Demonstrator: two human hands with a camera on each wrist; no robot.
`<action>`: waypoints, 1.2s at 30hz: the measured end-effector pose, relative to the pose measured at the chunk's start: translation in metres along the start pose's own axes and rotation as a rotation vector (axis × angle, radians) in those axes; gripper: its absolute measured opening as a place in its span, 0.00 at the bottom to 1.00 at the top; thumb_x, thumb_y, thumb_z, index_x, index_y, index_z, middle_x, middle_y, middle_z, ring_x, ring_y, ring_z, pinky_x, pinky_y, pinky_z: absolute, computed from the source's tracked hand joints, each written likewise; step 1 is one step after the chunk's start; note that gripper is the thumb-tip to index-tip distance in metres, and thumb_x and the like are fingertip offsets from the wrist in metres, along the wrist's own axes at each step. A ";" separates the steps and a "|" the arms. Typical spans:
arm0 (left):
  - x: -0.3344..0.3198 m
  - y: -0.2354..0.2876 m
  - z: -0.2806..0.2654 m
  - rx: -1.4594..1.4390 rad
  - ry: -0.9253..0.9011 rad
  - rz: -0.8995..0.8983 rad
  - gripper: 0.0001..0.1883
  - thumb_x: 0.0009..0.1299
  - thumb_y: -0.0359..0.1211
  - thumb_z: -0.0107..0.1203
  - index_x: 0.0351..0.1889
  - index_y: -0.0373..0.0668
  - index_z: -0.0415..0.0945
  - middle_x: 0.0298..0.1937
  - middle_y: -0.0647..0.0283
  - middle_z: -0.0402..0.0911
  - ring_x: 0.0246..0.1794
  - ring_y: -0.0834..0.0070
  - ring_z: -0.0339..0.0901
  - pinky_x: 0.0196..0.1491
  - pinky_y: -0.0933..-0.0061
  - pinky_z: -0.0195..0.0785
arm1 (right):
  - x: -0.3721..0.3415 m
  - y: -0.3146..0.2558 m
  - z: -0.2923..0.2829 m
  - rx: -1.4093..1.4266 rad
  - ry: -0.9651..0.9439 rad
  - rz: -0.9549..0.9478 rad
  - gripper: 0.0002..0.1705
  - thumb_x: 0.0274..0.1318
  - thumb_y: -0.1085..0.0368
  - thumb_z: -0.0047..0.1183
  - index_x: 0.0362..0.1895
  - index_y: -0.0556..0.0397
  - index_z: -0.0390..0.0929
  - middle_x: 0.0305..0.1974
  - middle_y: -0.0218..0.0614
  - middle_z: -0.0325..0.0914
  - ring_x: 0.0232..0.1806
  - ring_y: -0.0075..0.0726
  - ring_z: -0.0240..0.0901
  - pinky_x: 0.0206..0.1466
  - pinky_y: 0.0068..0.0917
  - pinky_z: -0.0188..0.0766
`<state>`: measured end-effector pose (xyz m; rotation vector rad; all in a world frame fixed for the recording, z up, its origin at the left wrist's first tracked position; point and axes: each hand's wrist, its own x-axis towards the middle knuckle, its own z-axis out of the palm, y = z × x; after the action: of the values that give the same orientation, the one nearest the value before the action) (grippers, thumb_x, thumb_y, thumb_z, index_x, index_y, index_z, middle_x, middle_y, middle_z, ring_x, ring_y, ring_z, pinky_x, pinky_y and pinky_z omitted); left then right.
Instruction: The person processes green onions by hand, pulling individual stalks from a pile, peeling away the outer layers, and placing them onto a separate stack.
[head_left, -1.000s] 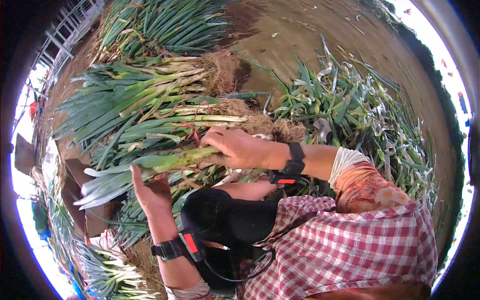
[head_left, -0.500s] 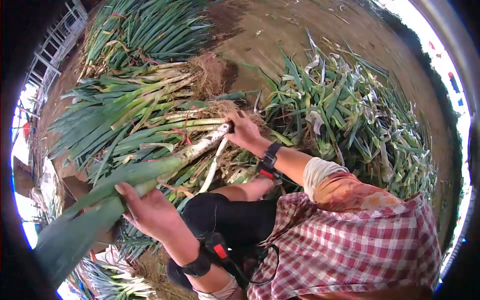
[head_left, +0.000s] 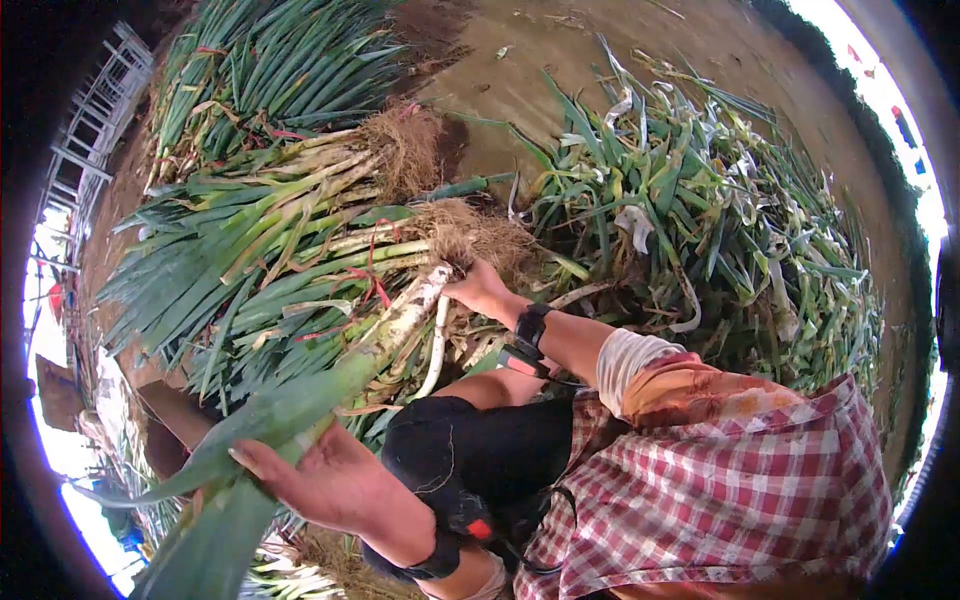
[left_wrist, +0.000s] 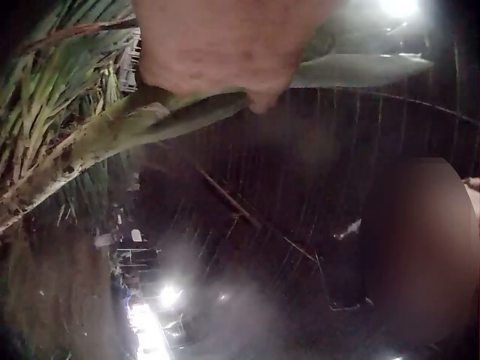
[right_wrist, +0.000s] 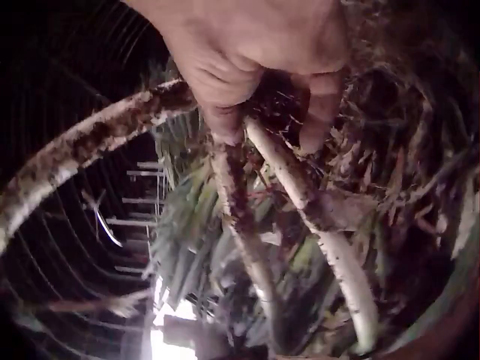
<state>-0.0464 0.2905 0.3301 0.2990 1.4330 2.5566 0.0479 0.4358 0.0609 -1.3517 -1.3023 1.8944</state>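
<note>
A large leek (head_left: 350, 372) slants across the head view, its pale, soil-specked shank toward the right and broad green leaves toward the lower left. My left hand (head_left: 335, 480) grips it where the leaves spread, thumb on top; the left wrist view shows this hand (left_wrist: 225, 45) wrapped over the leek (left_wrist: 82, 150). At the root end, my right hand (head_left: 482, 290) pinches with thumb and fingers. In the right wrist view, two thinner pale stalks (right_wrist: 341, 266) hang below that hand (right_wrist: 262, 52), while the thicker shank (right_wrist: 97, 135) runs off left. The fingers partly hide the root end.
Bundles of leeks (head_left: 190, 265) tied with red string lie on the left, roots (head_left: 405, 150) toward the middle. A heap of loose leaves and trimmings (head_left: 700, 220) rises at the right. Bare ground (head_left: 530, 60) shows behind; the person's dark-clothed knee (head_left: 460, 450) is close below the hands.
My right hand has gone from the stalk's middle to its root end. The left hand has moved down in the view with the leafy part, and a thin pale stalk now hangs beside the shank.
</note>
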 end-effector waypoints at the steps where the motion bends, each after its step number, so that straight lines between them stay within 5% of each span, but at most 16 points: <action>1: -0.002 0.002 0.003 -0.001 -0.059 0.030 0.28 0.61 0.39 0.51 0.58 0.43 0.57 0.54 0.55 0.64 0.51 0.60 0.66 0.53 0.59 0.60 | 0.019 0.036 0.000 -0.023 0.068 -0.172 0.33 0.33 0.62 0.61 0.47 0.59 0.63 0.37 0.42 0.73 0.39 0.37 0.71 0.37 0.35 0.70; 4: -0.003 0.001 -0.003 0.077 -0.007 -0.029 0.28 0.61 0.37 0.51 0.59 0.42 0.56 0.55 0.54 0.63 0.52 0.60 0.65 0.54 0.59 0.59 | 0.032 0.064 -0.001 0.056 0.132 -0.272 0.40 0.29 0.63 0.64 0.51 0.59 0.59 0.40 0.47 0.72 0.43 0.44 0.70 0.47 0.33 0.64; 8: -0.007 0.001 -0.003 0.141 0.049 -0.045 0.29 0.62 0.37 0.50 0.60 0.41 0.54 0.57 0.54 0.62 0.54 0.60 0.64 0.55 0.59 0.57 | 0.012 0.024 0.010 0.583 0.051 -0.242 0.30 0.41 0.68 0.55 0.51 0.57 0.61 0.46 0.41 0.70 0.48 0.37 0.66 0.52 0.28 0.60; 10: -0.003 -0.003 -0.016 0.196 0.066 -0.052 0.28 0.63 0.38 0.49 0.60 0.41 0.54 0.58 0.54 0.61 0.54 0.60 0.64 0.56 0.58 0.56 | -0.004 -0.014 0.005 -0.188 0.072 -0.233 0.25 0.46 0.71 0.50 0.51 0.56 0.61 0.48 0.38 0.70 0.49 0.35 0.65 0.53 0.25 0.58; 14: -0.002 0.009 -0.011 0.127 0.111 -0.015 0.26 0.63 0.35 0.48 0.59 0.39 0.54 0.57 0.50 0.60 0.54 0.59 0.63 0.55 0.57 0.58 | 0.020 0.010 -0.006 -0.437 0.274 -0.279 0.17 0.47 0.61 0.51 0.41 0.57 0.71 0.38 0.45 0.74 0.42 0.41 0.70 0.46 0.29 0.64; 15: 0.012 0.021 -0.025 0.221 0.108 0.096 0.26 0.63 0.35 0.48 0.59 0.39 0.54 0.57 0.49 0.60 0.54 0.59 0.63 0.55 0.57 0.59 | 0.025 0.014 -0.039 -1.040 0.123 -0.201 0.22 0.41 0.58 0.56 0.42 0.56 0.71 0.37 0.44 0.75 0.38 0.43 0.71 0.39 0.33 0.67; 17: 0.054 0.048 -0.076 0.411 0.097 0.320 0.26 0.63 0.35 0.48 0.58 0.38 0.55 0.56 0.48 0.60 0.54 0.58 0.63 0.54 0.58 0.60 | 0.023 0.022 -0.105 -1.025 0.161 0.051 0.30 0.35 0.53 0.60 0.44 0.57 0.70 0.36 0.46 0.74 0.38 0.45 0.71 0.39 0.36 0.67; 18: 0.062 0.059 -0.096 0.513 0.122 0.428 0.26 0.63 0.36 0.48 0.58 0.38 0.55 0.56 0.47 0.60 0.54 0.58 0.63 0.53 0.58 0.61 | 0.021 0.023 -0.125 -0.432 0.319 0.192 0.32 0.35 0.51 0.61 0.44 0.58 0.70 0.37 0.49 0.72 0.42 0.46 0.69 0.45 0.36 0.64; 20: 0.064 0.059 -0.111 0.640 0.153 0.537 0.26 0.63 0.36 0.48 0.57 0.38 0.55 0.56 0.47 0.61 0.54 0.58 0.63 0.52 0.58 0.62 | 0.032 0.027 -0.129 -0.933 0.349 0.194 0.48 0.27 0.49 0.65 0.52 0.63 0.59 0.38 0.50 0.72 0.35 0.46 0.71 0.36 0.37 0.71; 23: 0.063 0.019 -0.086 0.223 0.318 0.298 0.27 0.59 0.45 0.54 0.51 0.39 0.62 0.43 0.58 0.72 0.40 0.65 0.71 0.45 0.64 0.67 | 0.019 0.012 -0.092 -1.229 0.136 -0.108 0.47 0.34 0.46 0.60 0.54 0.63 0.56 0.52 0.54 0.59 0.51 0.50 0.60 0.51 0.36 0.62; 26: 0.062 0.011 -0.070 -0.003 0.266 0.074 0.27 0.57 0.46 0.57 0.50 0.43 0.64 0.44 0.59 0.71 0.41 0.65 0.71 0.46 0.63 0.67 | -0.061 -0.070 -0.021 -0.903 -0.444 -0.352 0.50 0.38 0.41 0.56 0.60 0.57 0.51 0.53 0.55 0.61 0.57 0.54 0.55 0.58 0.36 0.56; 27: 0.059 0.007 -0.068 0.063 0.267 0.129 0.26 0.57 0.45 0.56 0.50 0.44 0.65 0.46 0.59 0.71 0.43 0.65 0.71 0.47 0.63 0.66 | -0.055 -0.044 0.000 -0.789 -0.426 -0.290 0.49 0.40 0.41 0.55 0.60 0.57 0.51 0.58 0.53 0.55 0.61 0.53 0.49 0.63 0.36 0.49; 29: 0.053 0.005 -0.062 0.128 0.261 0.181 0.25 0.57 0.45 0.56 0.49 0.44 0.65 0.47 0.59 0.71 0.45 0.66 0.70 0.48 0.63 0.66 | -0.052 -0.049 0.028 -0.082 -0.311 -0.026 0.38 0.43 0.53 0.58 0.58 0.51 0.57 0.56 0.43 0.60 0.58 0.44 0.56 0.56 0.42 0.59; 30: 0.048 0.011 -0.054 0.062 0.245 0.124 0.25 0.58 0.45 0.55 0.50 0.44 0.65 0.49 0.59 0.69 0.47 0.66 0.69 0.49 0.63 0.64 | -0.039 -0.045 0.038 -0.081 -0.310 -0.028 0.38 0.43 0.53 0.58 0.58 0.51 0.57 0.56 0.43 0.60 0.58 0.44 0.56 0.56 0.42 0.59; 32: 0.040 0.015 -0.047 -0.007 0.226 0.075 0.25 0.59 0.44 0.55 0.51 0.45 0.64 0.50 0.58 0.68 0.49 0.66 0.68 0.51 0.63 0.63 | -0.008 -0.040 0.052 0.469 -0.206 0.010 0.37 0.47 0.58 0.55 0.58 0.55 0.51 0.47 0.40 0.69 0.47 0.34 0.67 0.45 0.34 0.69; 36: 0.036 0.019 -0.057 0.231 0.294 0.181 0.30 0.61 0.47 0.51 0.56 0.39 0.59 0.53 0.49 0.65 0.50 0.62 0.67 0.54 0.58 0.59 | 0.000 -0.042 0.053 0.526 -0.143 0.046 0.16 0.43 0.65 0.57 0.38 0.52 0.70 0.33 0.33 0.73 0.29 0.30 0.70 0.23 0.24 0.68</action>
<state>-0.0979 0.2435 0.3205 0.0903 1.8935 2.6646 -0.0056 0.4319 0.1014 -0.9936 -0.7498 2.1931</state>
